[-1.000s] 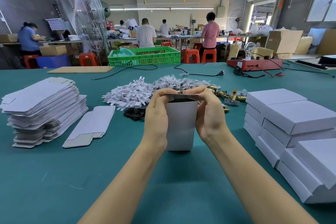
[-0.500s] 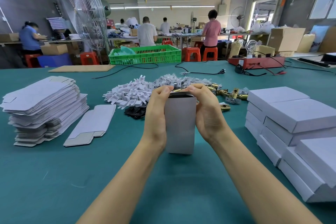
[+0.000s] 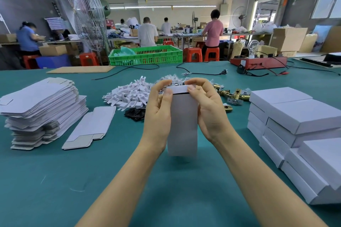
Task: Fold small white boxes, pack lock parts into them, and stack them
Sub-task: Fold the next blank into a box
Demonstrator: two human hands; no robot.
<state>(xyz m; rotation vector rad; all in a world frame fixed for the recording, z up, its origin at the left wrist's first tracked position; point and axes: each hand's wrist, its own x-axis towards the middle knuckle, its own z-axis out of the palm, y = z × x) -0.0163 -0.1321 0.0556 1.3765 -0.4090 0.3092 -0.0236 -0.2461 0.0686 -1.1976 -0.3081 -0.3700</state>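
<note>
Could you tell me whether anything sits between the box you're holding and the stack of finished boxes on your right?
Nothing visible does. The box is held upright in the left hand and right hand; only bare green table lies between it and the stack of finished boxes. The brass lock parts lie farther back.

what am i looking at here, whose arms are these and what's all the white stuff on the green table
The picture comes from a camera worn on a person's head, looking down at their own bare arms. The left hand and right hand hold a small white box upright, fingers at its top flap.

On the green table: a stack of flat unfolded boxes at left, a heap of white plastic pieces behind the hands, brass lock parts beside it, and finished closed boxes stacked at right. Other workers stand at benches far behind.
</note>
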